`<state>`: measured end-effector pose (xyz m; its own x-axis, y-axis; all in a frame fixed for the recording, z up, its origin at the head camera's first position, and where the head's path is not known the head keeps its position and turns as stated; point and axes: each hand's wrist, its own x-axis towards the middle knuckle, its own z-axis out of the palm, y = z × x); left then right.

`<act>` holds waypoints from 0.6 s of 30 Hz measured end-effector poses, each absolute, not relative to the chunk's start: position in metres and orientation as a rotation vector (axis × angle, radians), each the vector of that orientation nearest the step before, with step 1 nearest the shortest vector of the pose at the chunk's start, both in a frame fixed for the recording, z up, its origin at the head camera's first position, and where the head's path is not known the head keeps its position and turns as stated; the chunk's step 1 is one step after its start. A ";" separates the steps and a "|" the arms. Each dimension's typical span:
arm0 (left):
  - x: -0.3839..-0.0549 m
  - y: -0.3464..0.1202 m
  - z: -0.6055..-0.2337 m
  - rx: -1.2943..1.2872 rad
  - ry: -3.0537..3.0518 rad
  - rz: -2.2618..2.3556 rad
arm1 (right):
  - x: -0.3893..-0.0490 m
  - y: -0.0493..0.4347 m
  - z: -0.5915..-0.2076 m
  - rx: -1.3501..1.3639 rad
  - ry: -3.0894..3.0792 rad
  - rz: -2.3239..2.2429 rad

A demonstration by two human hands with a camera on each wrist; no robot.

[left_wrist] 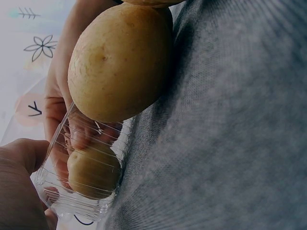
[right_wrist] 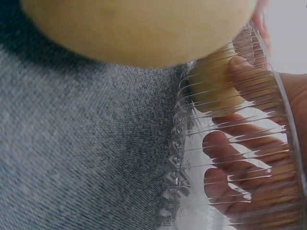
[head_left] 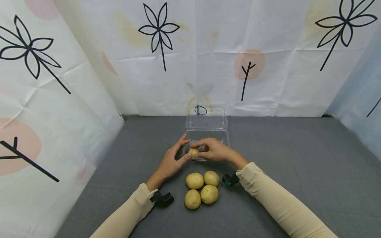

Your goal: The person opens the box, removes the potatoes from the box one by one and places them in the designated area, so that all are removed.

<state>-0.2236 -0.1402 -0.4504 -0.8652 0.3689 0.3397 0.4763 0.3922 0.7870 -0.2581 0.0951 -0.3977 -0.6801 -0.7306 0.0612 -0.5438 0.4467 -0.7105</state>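
A clear plastic clamshell container (head_left: 227, 138) lies with its lid (head_left: 206, 119) raised at the back. Inside its front left part is a potato (head_left: 194, 152), also visible through the ribbed wall in the left wrist view. My right hand (head_left: 215, 150) reaches over the front rim and grips this potato between thumb and fingers; its other fingers bend inside the container. My left hand (head_left: 172, 162) touches the container's left front corner with fingers spread and mostly straight, thumb at the rim. Several potatoes (head_left: 194, 180) sit clustered on the grey cloth between my forearms.
Grey cloth (head_left: 282, 158) covers the table. White fabric walls (head_left: 208, 33) with flower and tree prints stand behind and at both sides; the raised lid is close to the back one. Nearby potatoes (left_wrist: 120, 62) lie just in front of the container.
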 end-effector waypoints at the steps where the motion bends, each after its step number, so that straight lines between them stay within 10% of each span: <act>1: -0.223 -0.140 -0.450 -0.771 -2.527 -1.487 | -0.258 0.095 -0.398 -1.099 2.446 -1.062; 18: -0.224 -0.141 -0.451 -0.774 -2.528 -1.495 | -0.258 0.095 -0.395 -1.119 2.380 -1.067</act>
<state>-0.2238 -0.1407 -0.4506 -0.8650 0.3721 0.3365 0.4741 0.3871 0.7908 -0.2578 0.0953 -0.3955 -0.6507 -0.7583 0.0397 -0.5341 0.4199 -0.7338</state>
